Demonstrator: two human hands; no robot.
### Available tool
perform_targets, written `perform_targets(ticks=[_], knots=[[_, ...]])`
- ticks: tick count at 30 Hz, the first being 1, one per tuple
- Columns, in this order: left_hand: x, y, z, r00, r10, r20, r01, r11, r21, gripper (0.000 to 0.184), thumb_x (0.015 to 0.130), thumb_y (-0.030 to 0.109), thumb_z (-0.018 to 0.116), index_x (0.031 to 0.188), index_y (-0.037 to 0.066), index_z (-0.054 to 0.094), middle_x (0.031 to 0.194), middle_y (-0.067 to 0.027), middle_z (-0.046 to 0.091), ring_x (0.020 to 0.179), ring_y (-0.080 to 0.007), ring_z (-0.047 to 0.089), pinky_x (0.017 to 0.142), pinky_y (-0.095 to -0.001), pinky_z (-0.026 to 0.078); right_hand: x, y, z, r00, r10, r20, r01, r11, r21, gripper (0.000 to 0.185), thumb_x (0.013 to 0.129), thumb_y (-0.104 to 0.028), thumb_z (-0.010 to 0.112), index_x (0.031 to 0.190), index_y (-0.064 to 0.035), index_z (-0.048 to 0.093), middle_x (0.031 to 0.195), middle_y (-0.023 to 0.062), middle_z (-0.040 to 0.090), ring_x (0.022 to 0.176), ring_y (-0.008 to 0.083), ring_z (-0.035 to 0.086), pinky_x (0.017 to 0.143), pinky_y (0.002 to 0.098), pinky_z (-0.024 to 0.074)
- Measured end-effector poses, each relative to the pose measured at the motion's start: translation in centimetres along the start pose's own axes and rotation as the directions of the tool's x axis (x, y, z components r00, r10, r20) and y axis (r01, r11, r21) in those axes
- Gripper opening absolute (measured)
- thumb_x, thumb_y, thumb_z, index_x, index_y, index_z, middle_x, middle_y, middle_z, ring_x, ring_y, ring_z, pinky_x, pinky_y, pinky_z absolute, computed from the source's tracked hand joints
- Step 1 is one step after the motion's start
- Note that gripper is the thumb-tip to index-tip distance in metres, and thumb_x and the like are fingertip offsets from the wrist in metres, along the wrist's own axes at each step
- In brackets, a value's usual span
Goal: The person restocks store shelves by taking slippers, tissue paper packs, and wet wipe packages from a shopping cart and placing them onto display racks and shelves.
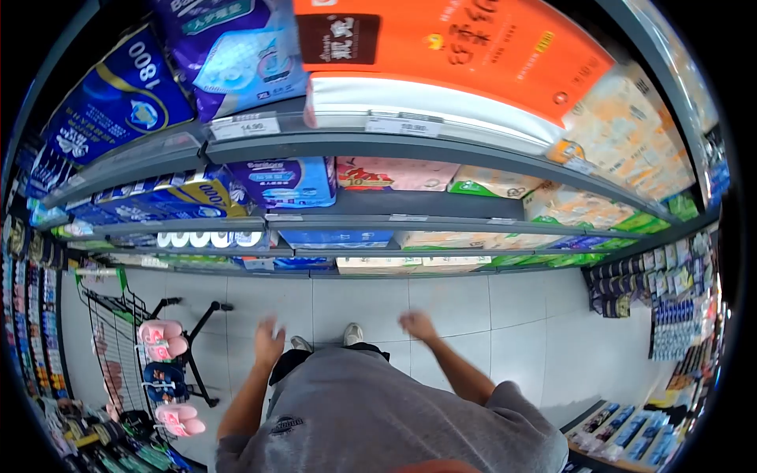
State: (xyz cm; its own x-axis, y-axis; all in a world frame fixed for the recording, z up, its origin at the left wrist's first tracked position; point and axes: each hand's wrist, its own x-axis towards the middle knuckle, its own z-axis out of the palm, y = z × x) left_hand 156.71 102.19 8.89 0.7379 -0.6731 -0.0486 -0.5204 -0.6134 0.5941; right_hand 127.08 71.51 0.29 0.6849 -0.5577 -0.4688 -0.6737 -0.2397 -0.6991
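My left hand (270,340) hangs over the floor in front of my body, fingers loosely apart, with nothing seen in it. On the other side, my right hand (416,325) is held out over the tiles, blurred by motion, its fingers loosely bent and no object visible in them. Neither hand touches the shelves. Ahead of both stands a tall shelf unit (363,150). An orange tissue pack (449,39) lies on its top level beside a purple Banitore pack (236,55) and a dark blue 1800 pack (118,94).
A wire shopping cart (118,339) stands to the left, with pink slippers (163,340) and dark blue slippers (164,381) hung on its side. Racks of small packs (643,276) line the right. A low display (623,433) sits at the lower right. Grey floor tiles (512,347) lie underfoot.
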Motion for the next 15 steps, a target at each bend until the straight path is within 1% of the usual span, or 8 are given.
perform_targets(ticks=[1,2,3,4,6,8,11,15], knots=[[-6.3,-4.4,1.5,0.932,-0.362,-0.014,0.36,0.93,-0.07,0.034,0.076,0.019,0.068,0.104,0.0,0.061,0.108,-0.0208,0.061,0.1,-0.034,0.059,0.086,-0.0414,0.047,-2.7,4.0,3.9,0.994,0.06,0.094,-0.026,0.945,-0.327,0.027,0.085,-0.032,0.059,0.08,-0.0069,0.069,0.069,0.0101,0.066,0.072,0.0246,0.066,0.068,0.0366,0.0514],[-12.8,-8.9,2.1,0.893,-0.45,0.001,0.446,0.886,0.127,0.033,0.075,0.019,0.066,0.102,0.0,0.062,0.103,-0.0205,0.063,0.092,-0.0349,0.061,0.081,-0.0407,0.049,-7.0,3.6,4.4,0.975,0.17,0.14,-0.135,0.964,-0.228,0.035,0.082,-0.041,0.063,0.074,-0.0065,0.067,0.078,0.015,0.067,0.077,0.0333,0.064,0.071,0.0412,0.0507],[-18.1,-9.4,0.4,0.754,-0.644,0.13,0.63,0.765,0.133,0.034,0.072,0.021,0.069,0.098,0.0,0.062,0.1,-0.0214,0.063,0.093,-0.036,0.061,0.079,-0.0403,0.049,-10.7,-0.1,2.7,0.905,0.322,0.279,-0.289,0.945,-0.152,0.033,0.082,-0.039,0.063,0.078,-0.0067,0.067,0.081,0.0147,0.068,0.081,0.0316,0.065,0.073,0.0407,0.0511],[-22.3,-8.5,-0.8,0.558,-0.806,0.196,0.761,0.591,0.267,0.031,0.076,0.021,0.07,0.1,0.002,0.062,0.098,-0.0148,0.065,0.093,-0.0294,0.062,0.08,-0.0368,0.048,-12.9,-0.8,1.8,0.863,0.365,0.349,-0.35,0.931,-0.107,0.032,0.082,-0.038,0.063,0.078,-0.0066,0.067,0.081,0.0146,0.068,0.081,0.0314,0.065,0.074,0.0406,0.051],[-29.5,-6.9,-1.6,0.369,-0.885,0.284,0.848,0.445,0.286,0.031,0.076,0.021,0.07,0.1,0.002,0.062,0.098,-0.0143,0.066,0.093,-0.0287,0.061,0.08,-0.0365,0.048,-15.7,0.7,1.0,0.818,0.386,0.427,-0.4,0.914,-0.061,0.031,0.082,-0.037,0.063,0.079,-0.0064,0.067,0.082,0.0143,0.067,0.081,0.0308,0.065,0.074,0.0402,0.0508],[-35.0,-4.7,-1.7,0.256,-0.9,0.354,0.91,0.347,0.225,0.032,0.076,0.021,0.07,0.1,0.002,0.062,0.098,-0.0137,0.066,0.092,-0.028,0.061,0.08,-0.0362,0.048,-16.0,1.8,-0.4,0.786,0.406,0.466,-0.434,0.899,-0.052,0.03,0.081,-0.036,0.063,0.08,-0.0062,0.067,0.083,0.0141,0.067,0.082,0.0303,0.065,0.074,0.0398,0.0507],[-39.3,-0.6,-0.7,0.194,-0.893,0.406,0.972,0.23,0.042,0.032,0.076,0.02,0.07,0.101,0.002,0.062,0.098,-0.013,0.066,0.092,-0.027,0.061,0.08,-0.0358,0.048,-13.9,1.9,-2.0,0.781,0.421,0.462,-0.43,0.898,-0.092,0.028,0.081,-0.034,0.063,0.081,-0.006,0.066,0.084,0.0137,0.067,0.082,0.0295,0.065,0.075,0.0392,0.0504],[-40.6,3.2,0.0,0.196,-0.869,0.454,0.974,0.119,-0.194,0.032,0.077,0.02,0.07,0.102,0.002,0.062,0.099,-0.0119,0.066,0.091,-0.0257,0.061,0.08,-0.0353,0.048,-8.4,-0.1,-2.8,0.841,0.363,0.402,-0.35,0.93,-0.108,0.026,0.08,-0.031,0.063,0.083,-0.0056,0.066,0.085,0.0132,0.067,0.083,0.0284,0.064,0.075,0.0384,0.0501]])
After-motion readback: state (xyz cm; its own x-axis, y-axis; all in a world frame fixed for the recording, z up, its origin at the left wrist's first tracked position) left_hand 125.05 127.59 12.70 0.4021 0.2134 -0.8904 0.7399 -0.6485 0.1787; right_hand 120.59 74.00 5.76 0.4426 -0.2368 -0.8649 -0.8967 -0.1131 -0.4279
